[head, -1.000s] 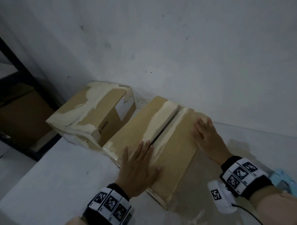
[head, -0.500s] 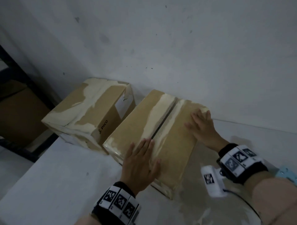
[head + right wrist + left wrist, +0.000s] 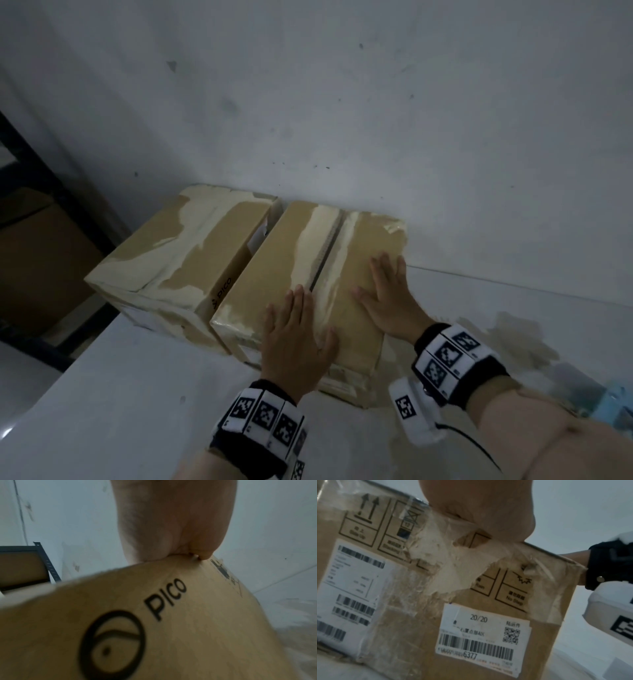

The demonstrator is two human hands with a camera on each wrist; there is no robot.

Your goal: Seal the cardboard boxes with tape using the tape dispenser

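Note:
Two brown cardboard boxes stand side by side on the white table against the wall. The right box has a dark, untaped seam down the middle of its closed flaps. My left hand lies flat on the near end of its top, beside the seam. My right hand presses flat on the right flap. The left wrist view shows the box's labelled end; the right wrist view shows its printed side. The left box touches it. A pale blue object, perhaps the tape dispenser, peeks in at the right edge.
A dark metal shelf holding another cardboard box stands left of the table. The white wall rises right behind both boxes. Bare tabletop lies in front and to the right, with a stained patch.
The right box has turned and slid left until it sits flush beside the left box. My right hand has moved back from the far corner to mid-flap. My left hand stays flat.

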